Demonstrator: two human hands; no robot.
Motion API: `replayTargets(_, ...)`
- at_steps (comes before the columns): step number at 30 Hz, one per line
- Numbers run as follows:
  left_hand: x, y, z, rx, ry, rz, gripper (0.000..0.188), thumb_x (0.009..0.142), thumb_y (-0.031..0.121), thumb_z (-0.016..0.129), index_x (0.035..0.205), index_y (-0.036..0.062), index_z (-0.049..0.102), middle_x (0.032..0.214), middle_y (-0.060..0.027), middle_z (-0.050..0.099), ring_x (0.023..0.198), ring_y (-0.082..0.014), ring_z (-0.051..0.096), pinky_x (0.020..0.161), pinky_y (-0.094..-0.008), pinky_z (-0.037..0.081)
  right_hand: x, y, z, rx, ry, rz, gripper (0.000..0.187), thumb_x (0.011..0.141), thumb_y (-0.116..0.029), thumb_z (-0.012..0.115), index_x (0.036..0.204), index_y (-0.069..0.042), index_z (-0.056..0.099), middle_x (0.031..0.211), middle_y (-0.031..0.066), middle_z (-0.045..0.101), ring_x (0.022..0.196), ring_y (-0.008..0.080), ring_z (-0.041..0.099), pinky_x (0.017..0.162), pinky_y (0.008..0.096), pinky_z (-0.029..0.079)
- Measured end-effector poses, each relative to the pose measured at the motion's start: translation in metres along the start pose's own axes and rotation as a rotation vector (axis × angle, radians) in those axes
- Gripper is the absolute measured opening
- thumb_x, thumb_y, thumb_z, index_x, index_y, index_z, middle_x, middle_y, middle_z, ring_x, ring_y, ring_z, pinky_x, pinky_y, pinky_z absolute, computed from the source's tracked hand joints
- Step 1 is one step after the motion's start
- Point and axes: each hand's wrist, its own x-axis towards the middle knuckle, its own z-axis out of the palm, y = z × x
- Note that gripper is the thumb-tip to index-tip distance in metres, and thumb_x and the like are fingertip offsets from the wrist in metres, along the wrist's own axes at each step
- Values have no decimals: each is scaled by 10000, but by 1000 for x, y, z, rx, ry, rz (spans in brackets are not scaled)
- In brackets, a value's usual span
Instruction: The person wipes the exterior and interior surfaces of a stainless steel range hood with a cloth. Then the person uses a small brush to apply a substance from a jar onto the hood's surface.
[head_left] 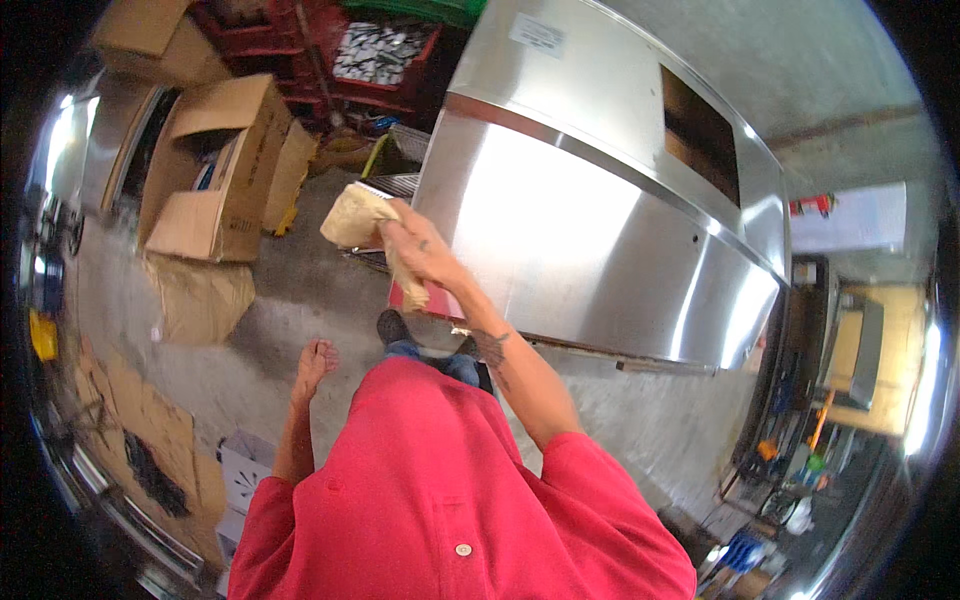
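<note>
My right hand point(422, 248) reaches forward with its fingers closed on a tan cloth point(358, 216), bunched on top with a loose end hanging below the palm. Hand and cloth are at the left end of a large stainless steel cabinet point(590, 220), close to its edge; I cannot tell whether the cloth touches it. Beside my body on the left hangs my left hand point(317, 362), holding nothing, its fingers loosely bent and partly visible. Under the right hand a red panel point(440, 302) shows at the cabinet's lower corner.
An opened cardboard box point(215, 175) stands on the concrete floor at the left. Red crates point(380, 60) with shiny pieces sit behind it. Flattened cardboard point(145, 410) and a white box point(245, 470) lie at lower left. Cluttered tools point(800, 460) fill the right.
</note>
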Motion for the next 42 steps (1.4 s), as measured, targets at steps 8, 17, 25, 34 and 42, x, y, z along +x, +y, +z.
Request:
replayTargets(8, -138, -104, 80, -190, 278, -230, 377, 1135, 329, 499, 1310, 13, 609, 1110, -161, 736, 932, -270, 745, 823, -411, 616, -1, -80, -91, -502, 185, -156, 471, 1080, -152, 494, 1539, -45, 488, 1271, 285, 676, 1150, 398, 692, 1022, 409, 521)
replayTargets(17, -284, -230, 238, -258, 386, -352, 494, 1095, 410, 551, 1342, -13, 620, 1123, -183, 739, 968, -297, 736, 842, -422, 604, 13, 79, -80, -1102, -163, -781, 589, 979, -107, 602, 1558, -60, 501, 1679, 158, 442, 1579, 360, 367, 1325, 530, 221)
replayTargets(25, -316, -268, 343, -164, 437, -247, 480, 1099, 392, 561, 1349, -13, 631, 1188, -170, 732, 1054, -298, 713, 894, -424, 576, -82, 97, -136, -1175, -466, -787, 612, 981, -148, 640, 1568, -50, 494, 1659, 157, 474, 1567, 340, 397, 1315, 516, 262)
replayTargets(34, -312, -293, 380, -415, 534, -330, 470, 1114, 387, 555, 1350, -12, 633, 1253, -155, 717, 1149, -279, 684, 958, -416, 546, -201, -37, -118, -1449, -918, -45, 490, 1058, -186, 571, 1521, -28, 562, 1571, 199, 564, 1487, 351, 511, 1217, 484, 417)
replayTargets(42, -330, -318, 429, -692, 721, -231, 387, 1145, 381, 500, 1217, 39, 664, 1086, -61, 710, 965, -165, 666, 874, -342, 548, -62, 51, -118, -62, -307, 105, 424, 1099, -271, 635, 1413, 11, 592, 1288, 170, 739, 1118, 280, 724, 952, 368, 564)
